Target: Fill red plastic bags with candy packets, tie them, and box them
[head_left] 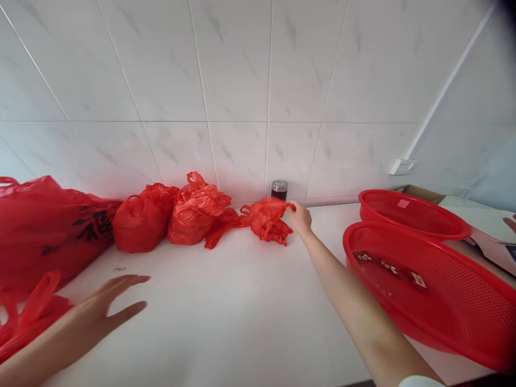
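Note:
My right hand (300, 216) reaches to the back of the white table (226, 312) and pinches the edge of a crumpled red plastic bag (266, 219). Just behind that bag stands a dark jar with a silver lid (279, 188). My left hand (107, 306) hovers over the left side of the table, fingers apart, holding nothing. Near its wrist lies a red bag with loop handles (38, 312). Two filled red plastic bags, one knotted (197, 212) and one rounder (139, 223), sit against the wall to the left of the crumpled one.
A large red bag with black lettering (76, 231) fills the far left. At right stand two red mesh baskets, the nearer (443, 301) with several small dark packets inside, the other (415, 215) behind. A tiled wall (237, 150) closes the back. Part of another person's hand (511, 222) shows at the right edge.

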Demonstrator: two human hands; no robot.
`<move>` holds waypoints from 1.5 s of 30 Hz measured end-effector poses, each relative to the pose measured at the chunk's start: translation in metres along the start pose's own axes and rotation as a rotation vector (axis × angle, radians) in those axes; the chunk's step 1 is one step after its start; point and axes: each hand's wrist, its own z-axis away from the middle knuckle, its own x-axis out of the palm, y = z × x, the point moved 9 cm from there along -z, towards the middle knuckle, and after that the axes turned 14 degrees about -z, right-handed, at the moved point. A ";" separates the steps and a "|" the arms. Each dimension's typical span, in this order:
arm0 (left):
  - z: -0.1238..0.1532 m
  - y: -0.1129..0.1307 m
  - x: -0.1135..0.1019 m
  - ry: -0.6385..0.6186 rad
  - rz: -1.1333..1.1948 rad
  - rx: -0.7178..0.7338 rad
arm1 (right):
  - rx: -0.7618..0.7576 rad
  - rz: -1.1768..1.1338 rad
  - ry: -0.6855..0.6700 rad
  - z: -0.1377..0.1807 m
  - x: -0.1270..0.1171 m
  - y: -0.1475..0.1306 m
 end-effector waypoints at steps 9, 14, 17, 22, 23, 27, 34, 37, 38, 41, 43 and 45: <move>-0.004 0.183 0.103 -0.480 0.493 0.044 | -0.168 -0.428 -0.136 0.076 -0.019 -0.082; 0.021 0.241 0.139 -0.723 1.002 0.081 | -0.098 -0.333 -0.241 0.154 -0.027 -0.058; 0.044 0.228 0.170 -0.734 1.070 -0.001 | -0.031 -0.325 -0.321 0.178 -0.031 -0.035; 0.066 0.170 0.201 -0.543 1.162 -0.243 | 0.078 -0.236 -0.314 0.181 -0.043 0.010; 0.068 0.160 0.200 -0.470 1.168 -0.274 | 0.074 -0.203 -0.272 0.179 -0.047 0.010; 0.077 0.159 0.191 -0.311 1.094 -0.232 | 0.003 -0.275 -0.140 0.182 -0.054 -0.034; 0.091 0.171 0.186 -0.326 1.200 -0.202 | -0.555 0.100 -0.492 0.241 0.002 -0.117; 0.091 0.150 0.187 -0.326 1.319 -0.367 | -0.612 0.264 -0.611 0.251 0.008 -0.085; 0.092 0.143 0.187 -0.324 1.334 -0.418 | -0.614 0.298 -0.624 0.249 0.004 -0.076; 0.094 0.125 0.188 -0.315 1.334 -0.514 | -0.600 0.356 -0.593 0.229 -0.020 -0.062; 0.094 0.109 0.187 -0.254 1.313 -0.552 | -0.589 0.396 -0.522 0.209 -0.040 -0.062; 0.092 0.090 0.181 -0.176 1.248 -0.540 | -0.574 0.440 -0.470 0.192 -0.056 -0.063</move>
